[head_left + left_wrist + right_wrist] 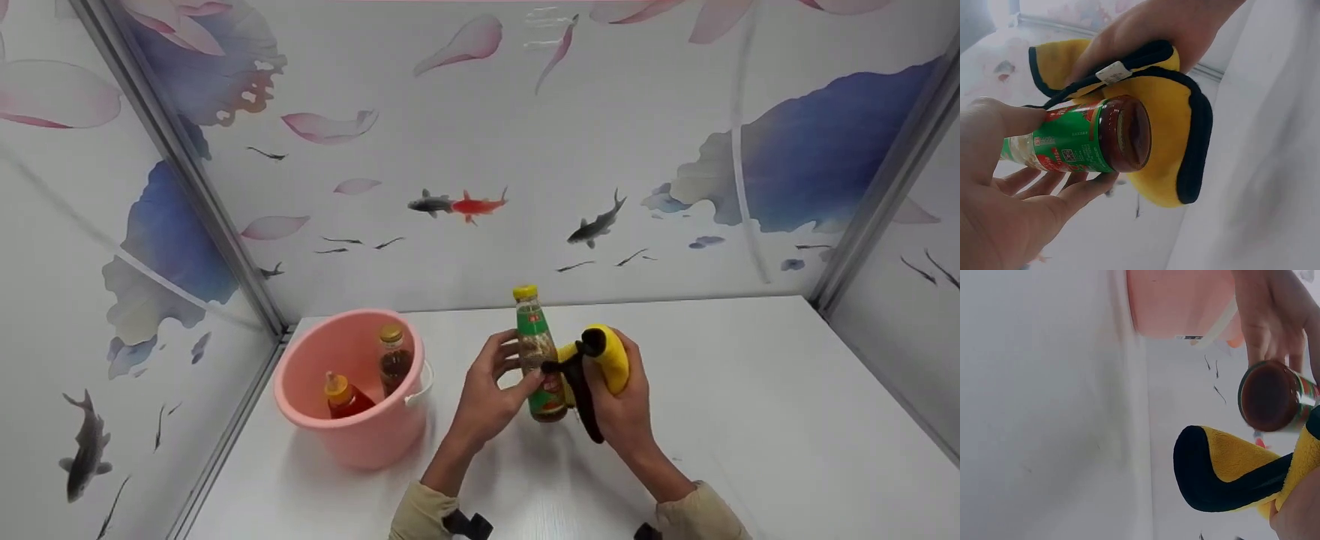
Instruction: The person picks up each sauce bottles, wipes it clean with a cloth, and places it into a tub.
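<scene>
A glass sauce bottle (534,330) with a yellow cap and green label is held slightly tilted above the table. My left hand (487,394) grips it from the left, thumb in front and fingers behind. My right hand (624,401) holds a yellow cloth (616,360) with black edging, folded and pressed to the bottle's right side. In the left wrist view the cloth (1168,135) lies behind the bottle (1072,138), near its base. The right wrist view shows the bottle's dark base (1268,396) above a hanging fold of cloth (1241,455).
A pink bucket (375,442) with a white handle stands on the left of the white table (750,420). Inside it are a gold-capped bottle (394,360) and a red squeeze bottle (347,397) with an orange top. Printed panels (480,135) enclose the table at the back and sides.
</scene>
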Tool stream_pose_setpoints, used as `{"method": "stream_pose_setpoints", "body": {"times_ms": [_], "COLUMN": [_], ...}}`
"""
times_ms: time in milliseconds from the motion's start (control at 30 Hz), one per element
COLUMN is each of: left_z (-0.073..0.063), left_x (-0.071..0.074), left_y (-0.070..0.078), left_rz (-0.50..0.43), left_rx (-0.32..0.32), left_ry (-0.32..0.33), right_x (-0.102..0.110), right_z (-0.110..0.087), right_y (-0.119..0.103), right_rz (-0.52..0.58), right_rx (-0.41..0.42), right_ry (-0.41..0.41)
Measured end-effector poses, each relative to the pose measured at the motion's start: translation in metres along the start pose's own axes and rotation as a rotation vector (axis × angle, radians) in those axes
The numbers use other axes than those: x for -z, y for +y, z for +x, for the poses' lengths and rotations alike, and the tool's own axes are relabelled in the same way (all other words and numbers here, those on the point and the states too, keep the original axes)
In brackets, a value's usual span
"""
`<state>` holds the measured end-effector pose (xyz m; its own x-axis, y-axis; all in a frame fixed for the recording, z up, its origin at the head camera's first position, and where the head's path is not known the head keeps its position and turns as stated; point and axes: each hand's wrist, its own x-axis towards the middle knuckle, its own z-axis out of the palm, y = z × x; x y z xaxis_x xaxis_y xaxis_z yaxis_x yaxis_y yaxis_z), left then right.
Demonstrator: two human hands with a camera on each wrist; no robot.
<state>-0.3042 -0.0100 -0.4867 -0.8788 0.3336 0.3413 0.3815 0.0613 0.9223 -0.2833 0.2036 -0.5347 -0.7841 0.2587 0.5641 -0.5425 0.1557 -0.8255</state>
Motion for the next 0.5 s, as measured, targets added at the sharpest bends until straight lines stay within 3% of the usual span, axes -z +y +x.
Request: {"method": "stream_pose_setpoints", "body": {"times_ms": [267, 500], "left_z": [-0.004, -0.013], "left_x": [0.036, 0.070], "left_y": [0.033, 0.049], "left_rz": [0.133, 0.290], "left_rx": [-0.070, -0.122], "left_ry": [0.208, 0.356], "right_x": [0.016, 0.030], "right_z": [0.000, -0.002], "right_y": [0.004, 0.010], "right_rz": [0.024, -0.002], "right_rx": [-0.035, -0.061], "right_ry": [0.001, 0.000]}}
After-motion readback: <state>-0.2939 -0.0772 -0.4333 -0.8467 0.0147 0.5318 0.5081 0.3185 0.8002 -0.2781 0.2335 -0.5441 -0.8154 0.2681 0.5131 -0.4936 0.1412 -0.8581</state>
